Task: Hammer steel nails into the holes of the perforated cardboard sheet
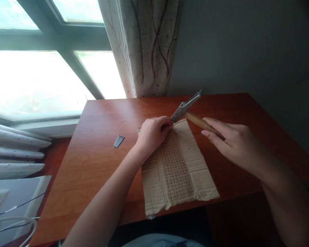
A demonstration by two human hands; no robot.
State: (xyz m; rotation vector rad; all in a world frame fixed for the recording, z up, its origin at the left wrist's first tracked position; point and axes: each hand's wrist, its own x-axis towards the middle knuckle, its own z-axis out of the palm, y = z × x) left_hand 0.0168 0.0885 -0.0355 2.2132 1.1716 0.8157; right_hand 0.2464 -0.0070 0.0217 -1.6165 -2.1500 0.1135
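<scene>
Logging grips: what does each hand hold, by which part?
The right hand grips the hammer by its wooden handle. The left hand rests pinched on the cardboard; whether it holds anything is hidden.

This looks like a room in a home. A reddish wooden desk (98, 161) lies under the right hand (231, 142), which grips a hammer (183, 108). Just beyond that grip hangs a patterned curtain (149, 48). Far to its left are a large window (41, 79) and pale folded bedding (15, 151).
</scene>
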